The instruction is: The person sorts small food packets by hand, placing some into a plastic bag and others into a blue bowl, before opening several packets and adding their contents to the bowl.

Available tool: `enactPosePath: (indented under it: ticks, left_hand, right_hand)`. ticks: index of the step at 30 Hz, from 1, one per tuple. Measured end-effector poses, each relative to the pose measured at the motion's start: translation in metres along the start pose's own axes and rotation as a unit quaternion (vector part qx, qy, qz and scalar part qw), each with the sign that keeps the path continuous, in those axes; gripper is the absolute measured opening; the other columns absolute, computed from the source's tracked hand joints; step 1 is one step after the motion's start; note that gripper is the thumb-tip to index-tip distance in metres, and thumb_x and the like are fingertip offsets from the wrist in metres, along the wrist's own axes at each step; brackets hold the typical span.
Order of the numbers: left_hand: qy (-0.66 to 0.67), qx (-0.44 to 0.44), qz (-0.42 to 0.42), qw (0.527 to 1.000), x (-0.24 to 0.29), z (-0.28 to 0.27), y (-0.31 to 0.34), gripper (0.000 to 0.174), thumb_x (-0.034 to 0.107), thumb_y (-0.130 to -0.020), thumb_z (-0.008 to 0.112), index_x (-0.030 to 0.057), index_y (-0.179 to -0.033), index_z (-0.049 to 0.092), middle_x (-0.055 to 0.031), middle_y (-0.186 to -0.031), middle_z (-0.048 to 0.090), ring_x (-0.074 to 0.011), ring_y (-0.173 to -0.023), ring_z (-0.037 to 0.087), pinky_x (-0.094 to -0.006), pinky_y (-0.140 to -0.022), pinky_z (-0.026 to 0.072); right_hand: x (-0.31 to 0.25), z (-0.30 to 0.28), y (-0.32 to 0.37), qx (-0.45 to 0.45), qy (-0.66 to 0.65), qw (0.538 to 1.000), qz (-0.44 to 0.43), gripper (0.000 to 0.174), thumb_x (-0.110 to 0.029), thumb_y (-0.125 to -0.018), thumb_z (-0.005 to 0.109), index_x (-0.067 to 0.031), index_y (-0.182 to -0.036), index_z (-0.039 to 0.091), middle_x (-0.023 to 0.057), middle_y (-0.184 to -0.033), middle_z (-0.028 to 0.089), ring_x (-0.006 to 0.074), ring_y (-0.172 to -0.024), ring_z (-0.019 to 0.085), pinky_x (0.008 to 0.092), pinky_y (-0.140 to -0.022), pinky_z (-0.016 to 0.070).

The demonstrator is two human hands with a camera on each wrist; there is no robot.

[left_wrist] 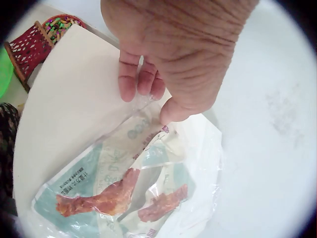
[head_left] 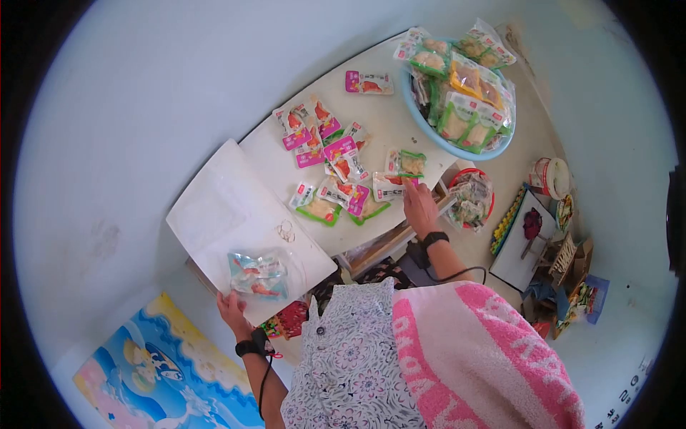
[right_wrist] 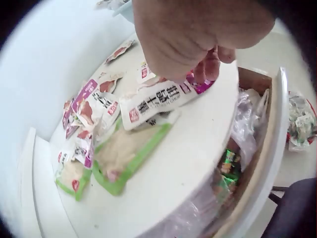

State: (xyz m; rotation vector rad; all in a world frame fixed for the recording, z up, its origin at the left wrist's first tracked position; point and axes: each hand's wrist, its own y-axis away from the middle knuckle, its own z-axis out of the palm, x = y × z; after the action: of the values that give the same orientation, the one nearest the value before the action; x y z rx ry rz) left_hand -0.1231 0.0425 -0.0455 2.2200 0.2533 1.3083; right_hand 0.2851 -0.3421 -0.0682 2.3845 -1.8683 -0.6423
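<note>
My left hand (head_left: 234, 314) is at the edge of a clear plastic bag (head_left: 291, 286) on the white folding board (head_left: 221, 187). Inside the bag are packets (left_wrist: 99, 198) printed with browned drumsticks; thumb and fingers pinch near its top edge in the left wrist view, the index finger hidden. My right hand (head_left: 421, 209) grips the purple end of a white snack packet (right_wrist: 154, 104), fingers curled over it. Beside that lies a green-edged packet (head_left: 412, 164). Further left on the white tabletop (head_left: 389, 214) several purple-and-white packets (head_left: 346, 160) overlap green-edged ones (head_left: 319, 208).
A blue basin (head_left: 411, 107) heaped with packets stands at the far right corner. Below the table edge, an open drawer (right_wrist: 278, 129) holds plastic bags. A red basket (head_left: 490, 187) of wrapped items sits beside it, with a white bucket (head_left: 550, 177) beyond. One packet (head_left: 369, 83) lies apart near the wall.
</note>
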Motion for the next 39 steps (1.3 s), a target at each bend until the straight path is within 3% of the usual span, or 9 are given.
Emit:
enactPosePath:
  ticks: [3, 9, 15, 20, 29, 32, 35, 36, 39]
  left_hand:
    - [-0.005, 0.002, -0.004, 1.000, -0.005, -0.002, -0.005, 0.068, 0.021, -0.090, 0.068, 0.0004, -0.147, 0.036, -0.0079, -0.115, 0.057, -0.0156, -0.091, 0.058, -0.0274, -0.070, 0.0494]
    - [-0.006, 0.012, 0.012, 1.000, 0.001, 0.002, 0.003, 0.067, 0.019, -0.091, 0.067, 0.0004, -0.147, 0.036, -0.0098, -0.119, 0.056, -0.0172, -0.095, 0.058, -0.0280, -0.072, 0.0502]
    - [0.000, 0.006, 0.019, 1.000, 0.007, 0.006, 0.008, 0.068, 0.018, -0.090, 0.068, 0.0000, -0.147, 0.036, -0.0088, -0.114, 0.059, -0.0162, -0.092, 0.059, -0.0286, -0.072, 0.0508]
    - [0.021, 0.017, 0.024, 0.999, 0.000, 0.004, 0.002, 0.069, 0.018, -0.090, 0.069, -0.0002, -0.147, 0.036, -0.0078, -0.109, 0.060, -0.0150, -0.086, 0.059, -0.0283, -0.070, 0.0507]
    - [0.000, 0.016, 0.024, 1.000, 0.002, 0.005, 0.003, 0.068, 0.018, -0.091, 0.068, 0.0007, -0.148, 0.035, -0.0085, -0.109, 0.059, -0.0157, -0.090, 0.059, -0.0277, -0.071, 0.0517]
    - [-0.005, 0.020, 0.023, 1.000, 0.001, 0.004, 0.001, 0.068, 0.018, -0.091, 0.068, 0.0008, -0.148, 0.035, -0.0087, -0.109, 0.060, -0.0161, -0.090, 0.059, -0.0278, -0.071, 0.0524]
    - [-0.006, 0.013, 0.026, 1.000, -0.005, 0.002, -0.002, 0.068, 0.018, -0.091, 0.068, 0.0009, -0.148, 0.035, -0.0089, -0.111, 0.060, -0.0165, -0.090, 0.059, -0.0282, -0.072, 0.0523]
    - [-0.007, 0.008, 0.029, 1.000, -0.001, 0.003, 0.001, 0.068, 0.018, -0.091, 0.068, 0.0009, -0.148, 0.035, -0.0089, -0.111, 0.060, -0.0166, -0.091, 0.059, -0.0284, -0.073, 0.0522]
    - [0.023, -0.004, 0.043, 0.999, 0.007, 0.006, 0.012, 0.069, 0.019, -0.091, 0.068, 0.0008, -0.149, 0.034, -0.0090, -0.112, 0.060, -0.0170, -0.091, 0.060, -0.0288, -0.075, 0.0513]
  right_hand:
    - [-0.003, 0.002, -0.028, -0.055, -0.064, 0.996, 0.014, 0.047, -0.013, -0.093, 0.054, -0.0223, -0.139, 0.051, 0.0187, -0.110, 0.064, 0.0372, -0.099, 0.064, 0.0494, -0.080, 0.0520]
    - [0.017, 0.011, -0.045, 0.093, -0.250, 0.962, 0.060, 0.042, -0.008, -0.091, 0.053, -0.0132, -0.133, 0.053, 0.0208, -0.092, 0.068, 0.0351, -0.085, 0.067, 0.0480, -0.072, 0.0496]
    - [0.048, 0.038, -0.006, 0.086, -0.315, 0.944, 0.045, 0.028, -0.004, -0.094, 0.049, -0.0013, -0.120, 0.059, 0.0132, -0.083, 0.069, 0.0152, -0.054, 0.059, 0.0324, -0.056, 0.0500]
    - [-0.002, 0.036, 0.038, -0.006, -0.255, 0.965, -0.060, 0.026, -0.007, -0.092, 0.054, -0.0115, -0.117, 0.062, 0.0141, -0.104, 0.067, 0.0378, -0.089, 0.066, 0.0441, -0.078, 0.0530]
    - [-0.080, 0.059, 0.039, -0.225, -0.147, 0.946, -0.179, 0.048, -0.022, -0.096, 0.052, -0.0125, -0.142, 0.044, 0.0229, -0.103, 0.068, 0.0399, -0.096, 0.065, 0.0490, -0.081, 0.0520]
    - [-0.064, 0.084, 0.023, -0.150, -0.105, 0.959, -0.218, 0.055, -0.020, -0.094, 0.050, -0.0090, -0.147, 0.039, 0.0195, -0.092, 0.070, 0.0343, -0.077, 0.068, 0.0464, -0.071, 0.0529]
    - [-0.071, 0.059, 0.006, -0.245, -0.192, 0.949, -0.049, 0.056, -0.018, -0.094, 0.048, -0.0044, -0.147, 0.037, 0.0167, -0.094, 0.071, 0.0256, -0.064, 0.068, 0.0409, -0.065, 0.0544]
    - [-0.071, 0.059, -0.002, -0.234, -0.184, 0.953, -0.055, 0.056, -0.016, -0.095, 0.046, -0.0008, -0.147, 0.036, 0.0123, -0.090, 0.072, 0.0181, -0.055, 0.065, 0.0354, -0.061, 0.0542]
    - [-0.066, 0.052, -0.007, -0.200, -0.234, 0.950, -0.045, 0.055, -0.017, -0.095, 0.047, -0.0013, -0.147, 0.037, 0.0106, -0.084, 0.071, 0.0186, -0.055, 0.065, 0.0344, -0.060, 0.0540]
